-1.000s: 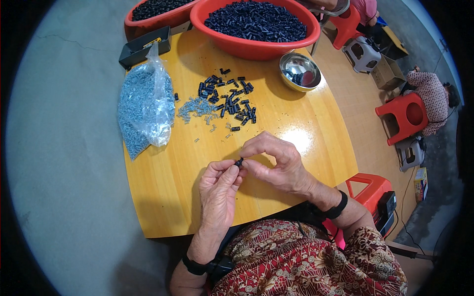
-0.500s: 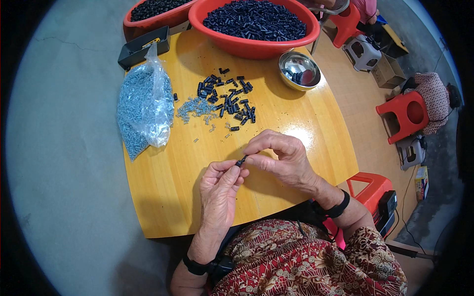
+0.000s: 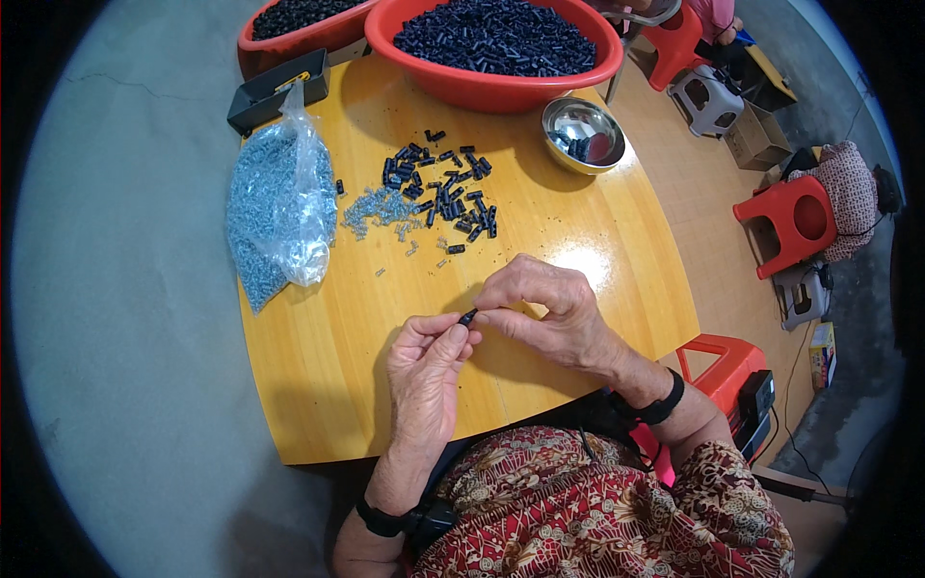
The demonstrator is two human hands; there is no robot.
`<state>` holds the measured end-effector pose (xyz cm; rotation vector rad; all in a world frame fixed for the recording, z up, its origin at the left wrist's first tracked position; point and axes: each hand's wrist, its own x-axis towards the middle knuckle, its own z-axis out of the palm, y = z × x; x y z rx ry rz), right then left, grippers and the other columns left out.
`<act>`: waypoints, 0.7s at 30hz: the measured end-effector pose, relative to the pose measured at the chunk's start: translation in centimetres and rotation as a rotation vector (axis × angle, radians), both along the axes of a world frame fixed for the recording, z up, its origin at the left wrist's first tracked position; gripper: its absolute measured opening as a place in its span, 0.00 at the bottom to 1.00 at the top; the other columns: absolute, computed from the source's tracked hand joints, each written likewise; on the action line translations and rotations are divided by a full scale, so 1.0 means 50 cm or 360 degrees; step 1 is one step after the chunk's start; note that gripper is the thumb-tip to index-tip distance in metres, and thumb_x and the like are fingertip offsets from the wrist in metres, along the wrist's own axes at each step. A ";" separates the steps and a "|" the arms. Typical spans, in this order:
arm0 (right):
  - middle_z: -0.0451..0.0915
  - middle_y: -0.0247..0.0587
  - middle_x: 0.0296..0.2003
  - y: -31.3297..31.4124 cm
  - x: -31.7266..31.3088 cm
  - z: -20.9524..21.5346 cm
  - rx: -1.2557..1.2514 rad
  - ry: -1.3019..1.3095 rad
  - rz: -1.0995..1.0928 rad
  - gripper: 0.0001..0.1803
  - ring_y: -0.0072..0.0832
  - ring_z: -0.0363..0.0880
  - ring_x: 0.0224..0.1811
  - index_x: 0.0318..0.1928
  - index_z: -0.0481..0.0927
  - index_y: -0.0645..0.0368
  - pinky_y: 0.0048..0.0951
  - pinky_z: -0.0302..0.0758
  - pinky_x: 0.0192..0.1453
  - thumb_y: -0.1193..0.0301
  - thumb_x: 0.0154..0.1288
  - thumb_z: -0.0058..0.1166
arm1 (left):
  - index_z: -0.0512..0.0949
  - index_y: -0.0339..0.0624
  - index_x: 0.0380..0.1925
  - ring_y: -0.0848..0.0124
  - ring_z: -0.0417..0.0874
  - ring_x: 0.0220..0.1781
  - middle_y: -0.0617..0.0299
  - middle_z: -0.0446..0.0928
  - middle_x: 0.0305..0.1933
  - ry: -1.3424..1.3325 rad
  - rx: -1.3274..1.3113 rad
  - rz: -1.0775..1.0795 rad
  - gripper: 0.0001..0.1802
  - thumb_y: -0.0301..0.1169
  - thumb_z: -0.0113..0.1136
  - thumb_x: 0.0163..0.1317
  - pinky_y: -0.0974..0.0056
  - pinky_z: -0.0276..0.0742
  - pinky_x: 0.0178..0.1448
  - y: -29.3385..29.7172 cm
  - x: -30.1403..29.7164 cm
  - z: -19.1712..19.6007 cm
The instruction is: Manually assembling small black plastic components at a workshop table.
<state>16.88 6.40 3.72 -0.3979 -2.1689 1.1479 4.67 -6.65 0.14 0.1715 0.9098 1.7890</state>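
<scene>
A small black plastic part (image 3: 467,317) is pinched between the thumb and fingers of my left hand (image 3: 430,364). My right hand (image 3: 545,310) is at the part's upper end, thumb and fingertips pinched together; whether they grip the part or some tiny piece is too small to make out. Beyond my hands lies a loose spread of short black cylindrical parts (image 3: 450,203). Beside them, on the left, is a little heap of small clear plastic pieces (image 3: 380,207).
A clear bag of bluish small pieces (image 3: 265,193) stands at the table's left edge, before a dark tray (image 3: 258,104). A large red basin (image 3: 496,92) of black parts is at the back, with a metal bowl (image 3: 583,130) nearby. Red stools (image 3: 790,220) stand right.
My right fingers have shifted slightly at the top of the black part, and less of it shows between my hands. The left hand stays nearly still.
</scene>
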 end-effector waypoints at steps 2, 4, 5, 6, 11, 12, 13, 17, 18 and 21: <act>0.82 0.39 0.31 -0.001 0.000 0.001 0.0007 -0.0002 -0.0010 0.05 0.32 0.82 0.36 0.35 0.83 0.63 0.30 0.78 0.42 0.78 0.56 0.64 | 0.77 0.36 0.41 0.72 0.82 0.42 0.57 0.80 0.41 0.0027 -0.0004 0.0006 0.08 0.20 0.62 0.62 0.71 0.79 0.49 0.000 -0.001 -0.001; 0.82 0.39 0.30 -0.002 0.001 0.000 0.0017 -0.0003 -0.0022 0.05 0.32 0.82 0.36 0.35 0.83 0.62 0.31 0.78 0.42 0.78 0.56 0.64 | 0.77 0.36 0.41 0.72 0.82 0.41 0.57 0.80 0.41 0.0034 -0.0002 0.0012 0.08 0.20 0.62 0.62 0.71 0.79 0.50 0.000 0.000 -0.001; 0.82 0.39 0.30 -0.002 0.000 0.000 0.0020 0.0000 -0.0026 0.05 0.32 0.82 0.36 0.34 0.83 0.62 0.31 0.78 0.42 0.78 0.55 0.64 | 0.77 0.35 0.41 0.72 0.82 0.41 0.57 0.81 0.40 0.0040 0.0000 0.0018 0.08 0.20 0.62 0.62 0.71 0.79 0.50 0.001 0.000 -0.001; 0.82 0.39 0.30 -0.003 0.000 -0.001 0.0022 0.0003 -0.0029 0.05 0.32 0.82 0.36 0.34 0.83 0.62 0.31 0.78 0.42 0.78 0.55 0.64 | 0.77 0.35 0.41 0.72 0.82 0.41 0.57 0.81 0.40 0.0040 -0.0002 0.0019 0.08 0.20 0.62 0.62 0.71 0.79 0.50 0.000 0.000 -0.001; 0.81 0.39 0.30 -0.003 0.003 0.001 0.0097 0.0009 0.0007 0.05 0.33 0.81 0.35 0.34 0.82 0.61 0.32 0.77 0.41 0.78 0.55 0.63 | 0.76 0.35 0.40 0.71 0.83 0.42 0.56 0.81 0.41 0.0110 -0.0004 0.0048 0.08 0.19 0.62 0.61 0.71 0.79 0.50 -0.001 0.002 -0.002; 0.80 0.39 0.30 -0.003 0.003 0.001 0.0150 0.0023 0.0016 0.06 0.34 0.81 0.35 0.34 0.82 0.61 0.32 0.77 0.41 0.78 0.55 0.63 | 0.76 0.35 0.40 0.71 0.83 0.42 0.56 0.81 0.41 0.0110 -0.0004 0.0048 0.08 0.19 0.62 0.61 0.71 0.79 0.50 -0.001 0.002 -0.002; 0.80 0.39 0.30 -0.003 0.003 0.002 0.0149 0.0023 0.0016 0.06 0.34 0.81 0.35 0.34 0.82 0.61 0.32 0.77 0.41 0.78 0.55 0.63 | 0.77 0.35 0.40 0.71 0.83 0.42 0.56 0.81 0.41 0.0149 -0.0025 0.0062 0.08 0.19 0.63 0.61 0.71 0.79 0.50 -0.001 0.003 -0.002; 0.79 0.39 0.30 -0.006 0.005 0.001 0.0229 -0.0008 0.0021 0.07 0.35 0.80 0.34 0.35 0.81 0.60 0.33 0.77 0.40 0.78 0.54 0.63 | 0.78 0.33 0.40 0.73 0.82 0.42 0.56 0.81 0.40 0.0313 -0.0077 0.0102 0.08 0.19 0.63 0.61 0.71 0.78 0.50 -0.002 0.005 -0.003; 0.79 0.39 0.30 -0.008 0.004 0.000 0.0232 -0.0008 0.0008 0.07 0.35 0.80 0.34 0.35 0.81 0.60 0.33 0.76 0.40 0.78 0.54 0.63 | 0.78 0.33 0.40 0.73 0.82 0.42 0.56 0.81 0.40 0.0314 -0.0078 0.0103 0.08 0.19 0.63 0.61 0.71 0.78 0.50 -0.003 0.006 0.000; 0.79 0.40 0.30 -0.014 0.001 -0.004 0.0268 0.0023 0.0010 0.07 0.36 0.80 0.34 0.34 0.81 0.60 0.33 0.77 0.40 0.78 0.53 0.64 | 0.78 0.33 0.40 0.74 0.81 0.41 0.57 0.81 0.39 0.0445 -0.0136 0.0153 0.08 0.19 0.63 0.61 0.71 0.78 0.49 -0.002 0.010 0.009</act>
